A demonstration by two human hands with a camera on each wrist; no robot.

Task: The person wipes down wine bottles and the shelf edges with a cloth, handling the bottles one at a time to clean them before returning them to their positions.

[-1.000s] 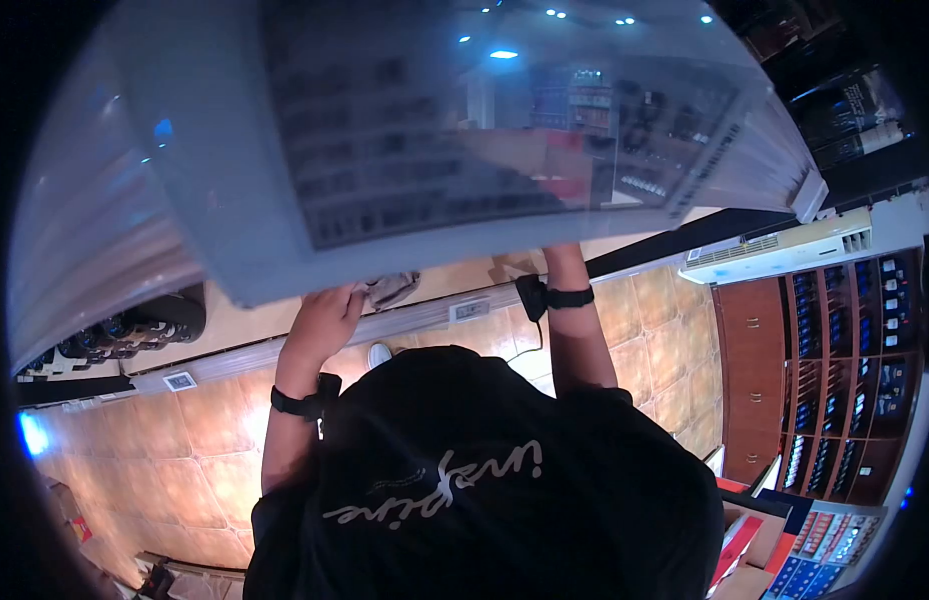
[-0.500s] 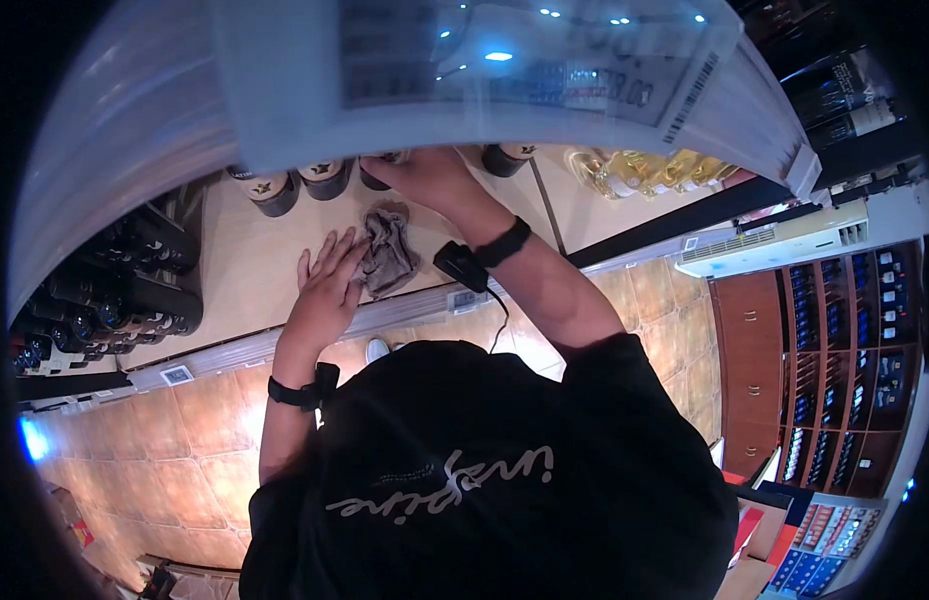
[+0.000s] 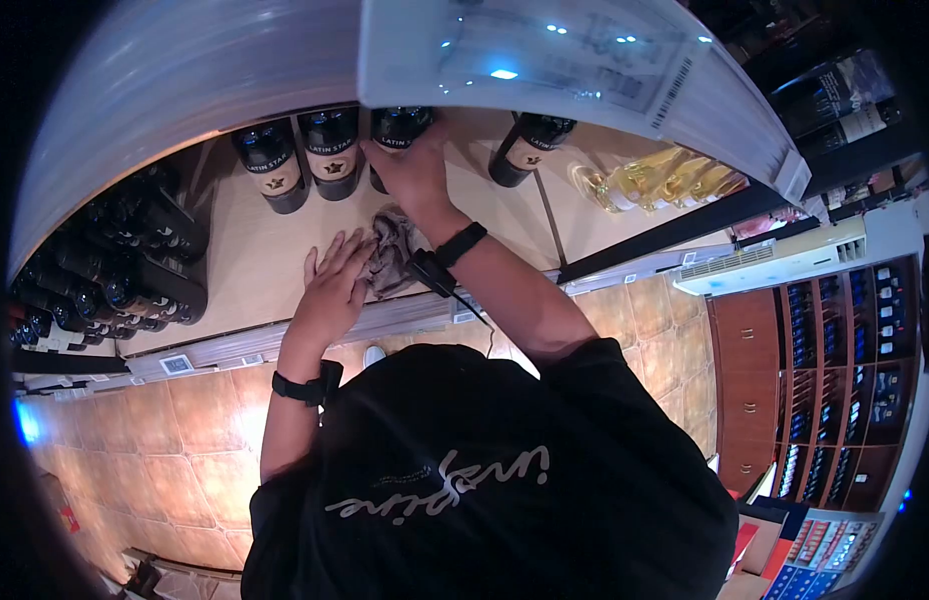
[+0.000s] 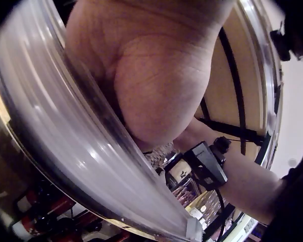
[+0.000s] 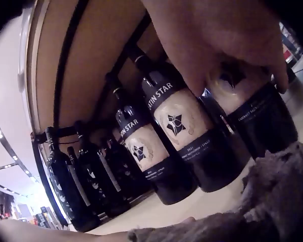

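My right hand [image 3: 417,180] reaches onto the shelf and grips a dark wine bottle [image 3: 400,128] with a cream star label, thumb on one side and fingers on the other. In the right wrist view the same bottle [image 5: 267,123] stands upright under the hand. My left hand [image 3: 330,290] lies palm down near the shelf's front edge, its fingers extended. Beside its fingertips is a crumpled greyish-brown cloth [image 3: 390,265], partly behind the right wrist. Two matching wine bottles, one at the far left [image 3: 273,168] and one nearer [image 3: 332,158], stand left of the held one.
Another matching bottle [image 3: 530,150] stands to the right. Beyond a dark divider are several clear bottles of yellow liquid [image 3: 670,180]. Dark bottles [image 3: 145,250] crowd the left side. A shelf edge with a clear label holder [image 3: 525,65] hangs above the hands.
My right hand went from the shelf's front right to the bottle and grips it. The view tipped, showing more bottles under the upper shelf. My left hand stays by the cloth.
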